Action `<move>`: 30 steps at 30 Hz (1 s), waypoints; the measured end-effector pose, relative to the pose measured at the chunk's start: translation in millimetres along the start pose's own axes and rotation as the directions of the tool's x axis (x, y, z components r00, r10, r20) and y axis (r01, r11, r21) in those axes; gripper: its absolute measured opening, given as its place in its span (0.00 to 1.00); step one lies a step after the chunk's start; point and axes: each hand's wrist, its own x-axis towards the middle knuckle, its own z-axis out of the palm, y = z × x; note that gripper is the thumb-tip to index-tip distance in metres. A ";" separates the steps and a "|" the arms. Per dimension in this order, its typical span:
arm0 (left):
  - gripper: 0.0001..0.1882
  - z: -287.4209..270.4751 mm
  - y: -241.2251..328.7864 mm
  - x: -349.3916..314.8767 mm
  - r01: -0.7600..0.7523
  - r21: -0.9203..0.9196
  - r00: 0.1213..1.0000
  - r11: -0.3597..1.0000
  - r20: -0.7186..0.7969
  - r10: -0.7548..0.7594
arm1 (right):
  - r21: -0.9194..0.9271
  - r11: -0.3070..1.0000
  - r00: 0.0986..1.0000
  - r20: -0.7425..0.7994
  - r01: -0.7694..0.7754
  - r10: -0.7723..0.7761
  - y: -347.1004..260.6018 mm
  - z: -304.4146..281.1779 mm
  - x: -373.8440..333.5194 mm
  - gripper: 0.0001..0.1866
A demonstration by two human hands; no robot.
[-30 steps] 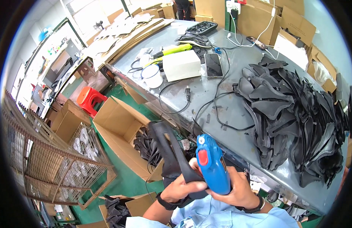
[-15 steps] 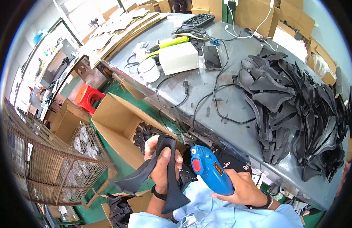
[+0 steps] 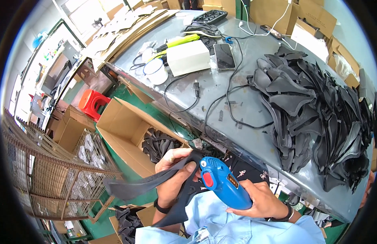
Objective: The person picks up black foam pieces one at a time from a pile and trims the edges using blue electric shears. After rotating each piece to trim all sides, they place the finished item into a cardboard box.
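My left hand (image 3: 171, 183) is closed on a black, soft-looking shaped piece (image 3: 133, 185), bent over at the top with two long arms hanging down. My fingers and thumb pinch it near the bend. Wrapped around a blue handheld power tool (image 3: 227, 188) with a red button is my right hand (image 3: 265, 200). The tool's upper end meets or overlaps the black piece beside my left fingertips; its working tip is hidden, and contact is uncertain. Beyond my left hand, a cardboard box (image 3: 111, 118) holds similar black pieces (image 3: 158, 145).
A large heap of black pieces (image 3: 294, 97) covers the right of the grey table (image 3: 249, 140). Farther back are a white box (image 3: 188, 59), a mug (image 3: 155, 72), a phone (image 3: 224, 56) and loose cables. Left stand a wire cage (image 3: 54, 183) and a red stool (image 3: 91, 103).
The blue tool and the black piece have come together near my left fingertips. The piece has turned, its lower arms swinging left. The view has shifted slightly.
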 end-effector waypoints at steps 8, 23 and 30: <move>0.15 -22.4 44.7 14.4 0.509 0.172 0.836 0.844 0.134 -0.532 | -0.067 0.997 0.999 -0.030 -0.026 0.024 15.9 3.8 -8.6 0.28; 0.14 -26.2 32.3 27.2 0.450 0.491 0.742 0.746 0.259 -0.618 | -0.183 0.980 0.997 -0.006 0.075 -0.078 22.1 19.2 -10.6 0.25; 0.16 -22.8 3.2 31.6 0.091 0.615 0.784 0.783 0.441 -0.437 | -0.118 0.990 0.997 0.037 0.074 -0.070 19.8 23.8 -7.1 0.28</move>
